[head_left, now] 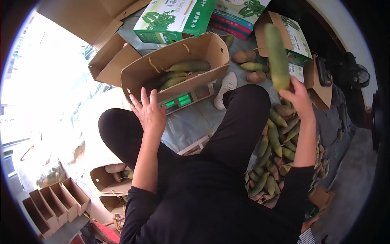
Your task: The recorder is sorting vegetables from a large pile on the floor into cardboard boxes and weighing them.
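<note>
My right hand (300, 99) grips a long green radish (277, 57) by its lower end and holds it up, roughly upright. My left hand (149, 114) has its fingers spread at the near left edge of an open cardboard box (197, 84); whether it presses on the box I cannot tell. Several green radishes (189, 66) lie inside the box, partly hidden by its near wall. Beneath the box is a scale (181, 101) with lit green displays.
A heap of green and reddish radishes (274, 138) lies by my right leg. Printed cartons (172, 18) stand beyond the box, and a black fan (353, 73) is at the right. Open cardboard boxes (75, 195) stand at lower left; a smaller box (99, 181) holds produce beside my left leg.
</note>
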The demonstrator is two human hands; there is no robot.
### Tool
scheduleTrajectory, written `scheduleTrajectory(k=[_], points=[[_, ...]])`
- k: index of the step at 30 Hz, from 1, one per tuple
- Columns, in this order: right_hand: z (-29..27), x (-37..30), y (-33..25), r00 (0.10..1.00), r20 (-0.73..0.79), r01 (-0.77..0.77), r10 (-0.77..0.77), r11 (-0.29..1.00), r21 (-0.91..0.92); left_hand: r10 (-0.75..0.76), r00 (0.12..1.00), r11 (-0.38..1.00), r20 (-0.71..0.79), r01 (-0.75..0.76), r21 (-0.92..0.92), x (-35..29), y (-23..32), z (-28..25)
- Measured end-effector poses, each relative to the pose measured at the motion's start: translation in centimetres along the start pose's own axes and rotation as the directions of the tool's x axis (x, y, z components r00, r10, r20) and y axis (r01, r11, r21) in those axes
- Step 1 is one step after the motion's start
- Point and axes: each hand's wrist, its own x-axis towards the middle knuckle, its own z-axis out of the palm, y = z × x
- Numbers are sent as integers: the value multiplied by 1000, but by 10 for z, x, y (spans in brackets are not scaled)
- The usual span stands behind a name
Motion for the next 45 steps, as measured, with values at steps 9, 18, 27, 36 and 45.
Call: scheduleTrajectory(k=[9,18,27,36,45], points=[[112,114,-75,802,547,516,-241,739,-433,39,999,999,-16,-40,-11,-2,-2,2],[145,131,-33,912,311,379,-267,838,-393,44,998,999,-48,-43,12,-3,-4,8],[1,26,125,974,-220,-88,47,979,-182,158,972,981,-172,-134,143,0,-9,22],[23,-183,385,828,-194,-530,526,623,-575,150,983,975,-104,-130,181,-1,3,38],[128,-269,411,712,45,-454,701,509,-731,188,968,959,-169,-143,245,0,-8,35]])
